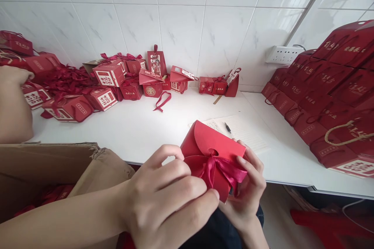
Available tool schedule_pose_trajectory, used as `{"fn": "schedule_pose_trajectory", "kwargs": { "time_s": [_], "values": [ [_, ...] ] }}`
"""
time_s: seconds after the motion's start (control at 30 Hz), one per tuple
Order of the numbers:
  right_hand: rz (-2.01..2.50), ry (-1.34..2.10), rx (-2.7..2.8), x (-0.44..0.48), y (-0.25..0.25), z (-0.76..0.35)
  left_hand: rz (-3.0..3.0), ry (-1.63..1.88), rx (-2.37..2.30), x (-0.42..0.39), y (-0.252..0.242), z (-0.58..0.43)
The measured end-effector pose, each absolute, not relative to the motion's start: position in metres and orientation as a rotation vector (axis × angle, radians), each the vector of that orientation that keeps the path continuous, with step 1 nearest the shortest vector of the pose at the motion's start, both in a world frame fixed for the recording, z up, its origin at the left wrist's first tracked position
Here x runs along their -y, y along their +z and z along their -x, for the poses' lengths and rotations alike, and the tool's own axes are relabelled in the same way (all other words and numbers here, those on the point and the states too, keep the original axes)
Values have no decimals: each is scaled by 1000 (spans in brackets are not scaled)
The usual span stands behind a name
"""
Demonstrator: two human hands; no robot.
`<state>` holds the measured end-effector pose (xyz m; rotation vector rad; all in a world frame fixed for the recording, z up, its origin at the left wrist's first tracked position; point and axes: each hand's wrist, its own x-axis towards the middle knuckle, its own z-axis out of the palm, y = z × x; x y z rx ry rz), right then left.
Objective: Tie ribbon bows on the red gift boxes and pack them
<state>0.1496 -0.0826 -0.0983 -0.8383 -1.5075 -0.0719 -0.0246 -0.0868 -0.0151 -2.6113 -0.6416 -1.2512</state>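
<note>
A small red gift box (pixel 216 138) with a curved flap is held up over the table's front edge. Tied across its front is a shiny dark-pink ribbon (pixel 230 169) in a bow. My right hand (pixel 251 179) grips the box from the right, thumb on its face and fingers behind. My left hand (pixel 172 194) is closed at the box's left side, its bent fingers on the left loop of the ribbon; its fingertips are partly hidden.
Red boxes (pixel 108 76) and loose ribbons line the wall. Stacked red boxes (pixel 324 97) fill the right side. A pen (pixel 227 127) lies on paper (pixel 248 136). An open cardboard carton (pixel 96 175) stands front left. Another person's arm (pixel 14 105) reaches in at left.
</note>
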Motion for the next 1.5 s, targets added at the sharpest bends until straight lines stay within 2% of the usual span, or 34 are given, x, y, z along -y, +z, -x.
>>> {"fn": "schedule_pose_trajectory", "kwargs": {
  "time_s": [0.53, 0.73, 0.83, 0.97, 1.07, 1.23, 1.43, 1.5],
  "values": [
    [853, -174, 1488, 84, -100, -152, 2552, -1320, 747, 100, -12, 20],
    [883, -71, 1473, 85, -97, -153, 2703, -1330, 552, 62, -6, 28],
    [855, -3, 1528, 83, -96, -156, 2687, -1502, 951, 34, -9, 32],
    [898, 116, 1573, 79, -98, -160, 2866, -1531, 1607, 14, -18, 40],
    [928, 175, 1572, 77, -99, -163, 3226, -1594, 1627, 12, -20, 46],
    [902, 306, 1566, 78, -91, -170, 3581, -1237, 1472, 23, -19, 39],
    [898, 494, 1604, 79, -80, -178, 3631, -1075, 1470, 24, -12, 28],
    [869, 546, 1638, 77, -81, -180, 3586, -1163, 1540, 21, -10, 32]
  ]
}}
